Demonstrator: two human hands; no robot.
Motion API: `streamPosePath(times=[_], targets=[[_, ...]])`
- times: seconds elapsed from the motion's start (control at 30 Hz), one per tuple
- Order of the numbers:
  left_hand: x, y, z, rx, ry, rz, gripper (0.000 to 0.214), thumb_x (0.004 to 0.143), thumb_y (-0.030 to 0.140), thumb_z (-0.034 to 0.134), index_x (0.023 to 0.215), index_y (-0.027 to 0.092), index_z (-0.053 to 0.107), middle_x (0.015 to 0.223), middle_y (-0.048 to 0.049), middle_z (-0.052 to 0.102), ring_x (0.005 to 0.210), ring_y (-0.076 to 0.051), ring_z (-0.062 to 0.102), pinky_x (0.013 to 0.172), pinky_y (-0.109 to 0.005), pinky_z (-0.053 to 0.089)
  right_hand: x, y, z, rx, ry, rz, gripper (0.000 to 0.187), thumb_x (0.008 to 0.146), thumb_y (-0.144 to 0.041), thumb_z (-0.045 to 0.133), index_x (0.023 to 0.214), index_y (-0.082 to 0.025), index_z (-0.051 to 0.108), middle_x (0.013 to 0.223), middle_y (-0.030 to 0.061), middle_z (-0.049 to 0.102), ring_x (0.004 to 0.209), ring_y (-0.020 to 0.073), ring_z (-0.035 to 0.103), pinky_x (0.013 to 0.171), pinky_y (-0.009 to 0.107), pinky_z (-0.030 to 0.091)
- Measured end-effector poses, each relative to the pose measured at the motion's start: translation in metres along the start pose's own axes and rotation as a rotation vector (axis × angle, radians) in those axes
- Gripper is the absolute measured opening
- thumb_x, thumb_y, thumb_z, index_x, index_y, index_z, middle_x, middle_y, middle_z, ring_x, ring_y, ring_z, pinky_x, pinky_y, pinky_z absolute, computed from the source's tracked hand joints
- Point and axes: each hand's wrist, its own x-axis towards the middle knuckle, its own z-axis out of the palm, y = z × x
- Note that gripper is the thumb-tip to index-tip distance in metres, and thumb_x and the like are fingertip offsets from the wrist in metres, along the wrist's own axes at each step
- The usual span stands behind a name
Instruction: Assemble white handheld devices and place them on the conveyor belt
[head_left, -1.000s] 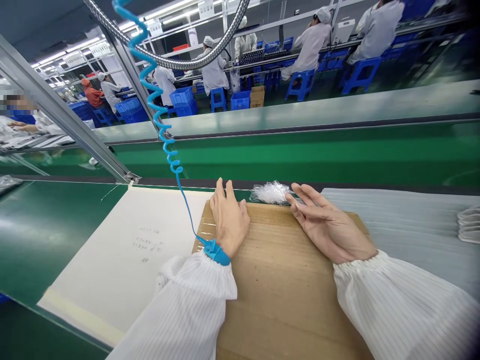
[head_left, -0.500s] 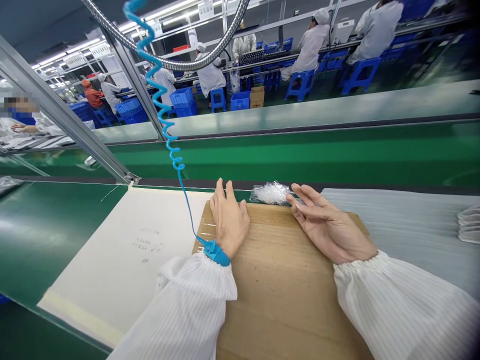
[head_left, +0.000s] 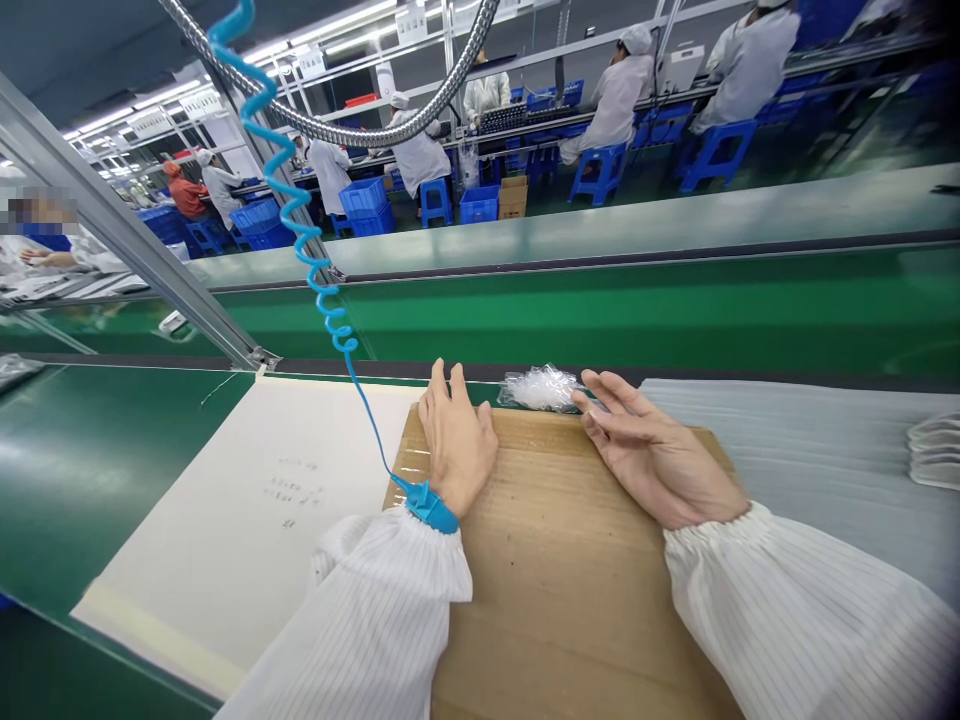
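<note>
Left hand: the left hand (head_left: 457,440) lies flat on the cardboard sheet (head_left: 570,620), near its far edge, with a blue wrist strap (head_left: 429,506) around the wrist.
Right hand: the right hand (head_left: 660,450) sits at the far right of the cardboard, its fingertips (head_left: 592,420) just beside the clear plastic.
Fingers: apart and open on both hands, clamped on nothing.
Clear plastic: a crumpled clear plastic bunch (head_left: 540,388) lies at the cardboard's far edge, between the hands.
Left of the hands: a white paper sheet (head_left: 225,500) with handwriting lies on the green surface (head_left: 75,470).
Right of the hands: a striped white cloth (head_left: 787,440) lies on the surface.
Cord: a blue coiled cord (head_left: 365,420) rises from the strap.
Sleeves: white striped sleeves (head_left: 382,610) cover both forearms.
Far: co-workers (head_left: 619,100) sit on blue stools (head_left: 600,170) at another line.
</note>
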Motion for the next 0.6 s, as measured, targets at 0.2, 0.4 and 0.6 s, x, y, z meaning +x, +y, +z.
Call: streamPosePath(times=[0.2, 0.4, 0.6], targets=[[0.0000, -0.0003, 0.0002, 0.012, 0.004, 0.005, 0.057, 0.093, 0.020, 0.051, 0.147, 0.009, 0.039, 0.162, -0.0226, 0.026, 0.145, -0.037, 0.036, 0.117, -0.053, 0.031, -0.0003, -0.0009, 0.0002, 0.008, -0.002, 0.007, 0.046, 0.051, -0.008, 0.090, 0.090, -0.028, 0.076, 0.129, -0.0009, 0.067, 0.129, 0.0219, 0.058, 0.080, 0.012, 0.060], [-0.0003, 0.0002, -0.0004, -0.005, 0.014, 0.011, 0.056, 0.092, 0.019, 0.052, 0.146, 0.011, 0.040, 0.162, -0.0206, 0.027, 0.146, -0.036, 0.035, 0.118, -0.052, 0.030, 0.0013, -0.0002, -0.0009, 0.013, -0.002, 0.011, 0.046, 0.051, -0.009, 0.091, 0.091, -0.027, 0.077, 0.128, 0.0001, 0.067, 0.126, 0.0214, 0.060, 0.079, 0.012, 0.061], [0.0003, 0.0002, -0.0004, 0.029, -0.014, 0.002, 0.059, 0.094, 0.020, 0.051, 0.149, 0.005, 0.038, 0.163, -0.0216, 0.025, 0.146, -0.036, 0.033, 0.119, -0.051, 0.029, 0.0009, -0.0008, 0.0028, 0.015, 0.024, 0.016, 0.041, 0.053, -0.009, 0.090, 0.087, -0.029, 0.077, 0.122, -0.0017, 0.069, 0.123, 0.0199, 0.061, 0.078, 0.012, 0.060]])
